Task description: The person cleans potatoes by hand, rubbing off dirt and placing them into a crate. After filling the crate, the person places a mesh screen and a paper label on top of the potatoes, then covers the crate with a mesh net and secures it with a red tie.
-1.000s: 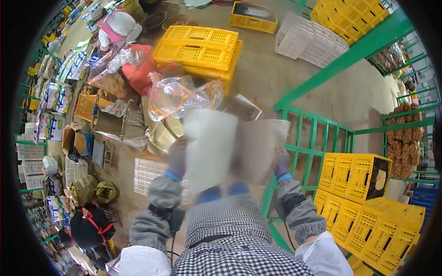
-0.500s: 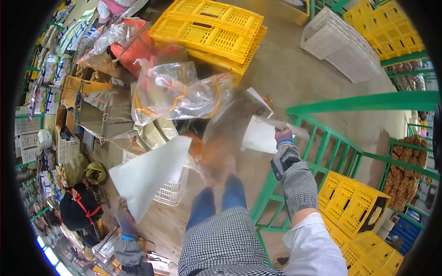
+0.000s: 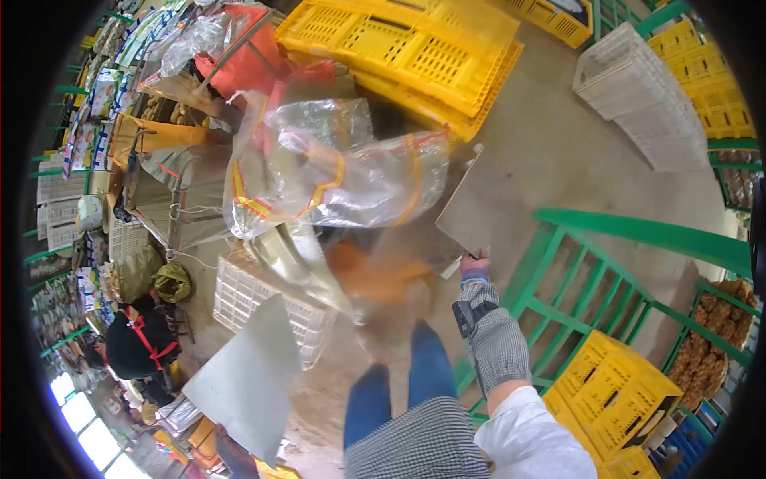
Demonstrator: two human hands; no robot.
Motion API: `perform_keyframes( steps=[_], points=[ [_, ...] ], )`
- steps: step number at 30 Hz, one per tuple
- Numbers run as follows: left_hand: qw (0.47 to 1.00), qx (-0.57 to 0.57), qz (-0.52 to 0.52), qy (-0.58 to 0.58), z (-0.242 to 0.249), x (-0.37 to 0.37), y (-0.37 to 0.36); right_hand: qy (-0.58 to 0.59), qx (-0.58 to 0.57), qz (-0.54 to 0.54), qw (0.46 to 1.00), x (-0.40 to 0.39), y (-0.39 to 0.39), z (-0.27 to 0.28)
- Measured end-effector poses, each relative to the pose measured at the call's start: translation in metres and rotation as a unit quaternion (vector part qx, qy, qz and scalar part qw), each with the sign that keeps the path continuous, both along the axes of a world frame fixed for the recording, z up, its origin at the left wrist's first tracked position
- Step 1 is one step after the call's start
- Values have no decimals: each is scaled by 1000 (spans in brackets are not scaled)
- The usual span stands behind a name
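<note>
In my right hand (image 3: 475,267), gloved and closed, is the lower edge of a greyish flat sheet (image 3: 483,199), tilted above the floor beside a green metal railing (image 3: 550,279). A larger pale sheet (image 3: 249,371) stands up from my left hand (image 3: 231,457), low at the bottom edge and partly dim; its fingers are closed at the sheet's lower side. Between the two hands, a blurred orange-brown shape (image 3: 371,267) lies before my feet. Behind the pale sheet sits a white plastic crate (image 3: 231,291), with a clear plastic bag (image 3: 375,180) above it.
Yellow crates (image 3: 431,60) are stacked ahead, and more yellow crates (image 3: 610,391) stand at the right behind the railing. White crates (image 3: 638,96) are stacked at the far right. A person in dark clothing with red straps (image 3: 144,339) is at the left.
My view has shifted, so the crates and bag appear farther right. My left hand has dropped lower with its sheet. The right hand's sheet has turned from white and sideways to greyish and more upright.
</note>
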State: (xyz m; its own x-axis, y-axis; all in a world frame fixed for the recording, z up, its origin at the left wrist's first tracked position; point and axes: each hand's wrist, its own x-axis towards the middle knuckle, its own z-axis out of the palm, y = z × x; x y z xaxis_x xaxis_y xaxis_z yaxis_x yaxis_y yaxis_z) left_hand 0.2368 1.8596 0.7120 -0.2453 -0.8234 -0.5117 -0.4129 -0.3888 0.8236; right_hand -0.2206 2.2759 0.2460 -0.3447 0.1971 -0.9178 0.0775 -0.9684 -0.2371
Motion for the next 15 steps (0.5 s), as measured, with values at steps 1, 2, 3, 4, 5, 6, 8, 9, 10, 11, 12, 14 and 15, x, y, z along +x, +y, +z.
perform_keyframes(
  steps=[1,2,3,4,5,6,8,9,10,11,12,14,15],
  points=[
    [1000,-6,19,1,4,-12,10,-52,-6,17,998,17,-14,-14],
    [999,-12,45,-2,13,-13,17,-53,-15,44,998,34,-29,-28],
    [1000,-8,26,-14,17,-5,15,-55,-24,78,995,51,-42,-46],
    [1000,-4,8,-27,20,2,13,-59,-36,118,991,74,-53,-61],
    [998,-20,46,-38,26,1,16,-70,-46,152,985,98,-57,-80],
    [992,-12,121,-34,20,46,3,-67,17,223,972,127,-76,-81],
    [991,-60,106,-62,27,41,10,-42,223,384,895,178,-118,-54],
    [985,-103,107,-90,25,57,10,-3,218,434,874,188,-128,-29],
    [976,-145,109,-122,23,74,9,38,215,481,849,197,-138,-4],
    [964,-185,113,-156,20,90,9,77,66,487,868,201,-130,17],
    [972,-110,175,-114,28,87,9,96,-79,497,859,203,-121,40],
    [968,-37,231,-90,37,102,8,85,-229,599,762,235,-143,109],
    [970,-36,217,-104,38,122,5,76,-289,649,700,259,-158,147]
  ],
)
